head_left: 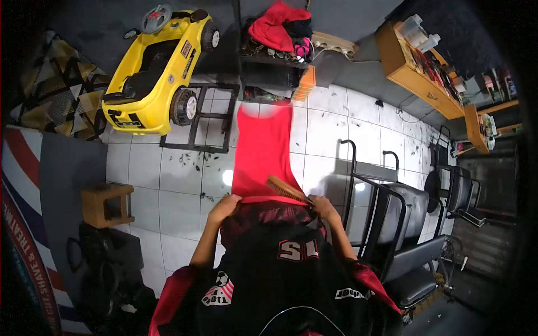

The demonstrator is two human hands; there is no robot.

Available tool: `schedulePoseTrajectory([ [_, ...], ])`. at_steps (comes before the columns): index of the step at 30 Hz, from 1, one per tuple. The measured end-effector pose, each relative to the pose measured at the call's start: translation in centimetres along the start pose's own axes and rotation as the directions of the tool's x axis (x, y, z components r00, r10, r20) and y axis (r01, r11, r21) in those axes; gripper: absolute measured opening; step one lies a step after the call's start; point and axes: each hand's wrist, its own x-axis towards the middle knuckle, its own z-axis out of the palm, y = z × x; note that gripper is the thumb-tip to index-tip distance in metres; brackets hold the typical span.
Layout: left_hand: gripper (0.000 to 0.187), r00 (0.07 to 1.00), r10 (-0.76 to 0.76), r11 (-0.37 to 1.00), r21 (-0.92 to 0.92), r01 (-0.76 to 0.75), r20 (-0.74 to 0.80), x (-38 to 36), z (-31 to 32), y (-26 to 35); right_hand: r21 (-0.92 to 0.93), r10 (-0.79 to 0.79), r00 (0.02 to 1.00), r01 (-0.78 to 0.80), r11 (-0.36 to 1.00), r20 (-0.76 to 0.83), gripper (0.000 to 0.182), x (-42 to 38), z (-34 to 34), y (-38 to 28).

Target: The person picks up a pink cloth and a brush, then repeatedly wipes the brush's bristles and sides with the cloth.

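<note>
A bright red cloth stretches out in front of my body, its far end blurred and curved. At its near left corner, the closed fingers of my left hand pinch the edge. My right hand is closed at the near right corner of the same cloth. A wooden brush with brown bristles sticks out from my right hand to the left and lies across the cloth's near edge. The end of the brush handle is hidden in my fingers.
A yellow toy car sits at the upper left, near a dark metal frame. A brown stool stands at left. Black chairs line the right, below a wooden shelf. Dark hair clippings dot the white tiles.
</note>
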Motion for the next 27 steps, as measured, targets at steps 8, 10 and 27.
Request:
schedulePoseTrajectory([
  [8,0.019,0.833,0.037,0.99,0.136,0.046,-0.551,7.7,-8.2,7.1,0.445,0.256,0.805,0.011,0.895,-0.535,0.018,8.0,-11.3,-2.9],
  [10,0.028,0.644,0.246,0.969,0.199,-0.147,-0.724,6.9,-12.2,13.7,0.509,0.196,0.682,0.294,0.809,-0.704,0.024,6.5,-17.6,-7.5],
  [27,0.029,0.995,0.001,0.995,-0.103,-0.012,-0.104,-2.0,-3.7,6.2,0.599,0.297,0.922,-0.094,0.795,-0.25,0.026,-1.2,-3.5,-6.2],
])
